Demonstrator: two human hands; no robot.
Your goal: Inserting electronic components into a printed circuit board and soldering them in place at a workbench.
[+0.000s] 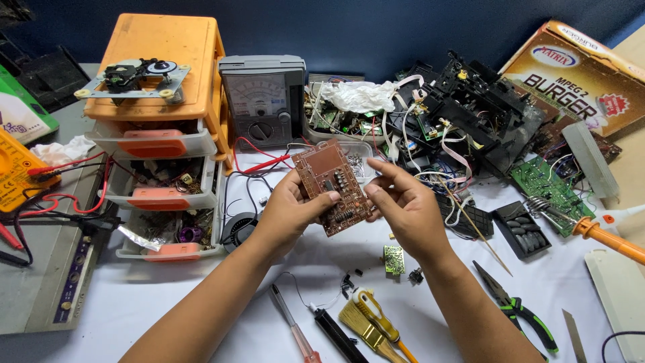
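Observation:
A brown circuit board (331,181) with small black chips is held up over the white table, tilted toward me. My left hand (287,210) grips its lower left edge, thumb lying across the face. My right hand (403,205) pinches its right edge with thumb and fingers. Both forearms come up from the bottom of the view.
An orange and clear drawer unit (161,134) stands at the left, a grey analog meter (263,101) behind the board. A soldering iron (608,238), green-handled pliers (521,309), a brush (366,319), screwdrivers (295,333) and a small green board (394,259) lie on the cloth. Dismantled electronics (470,107) pile at back right.

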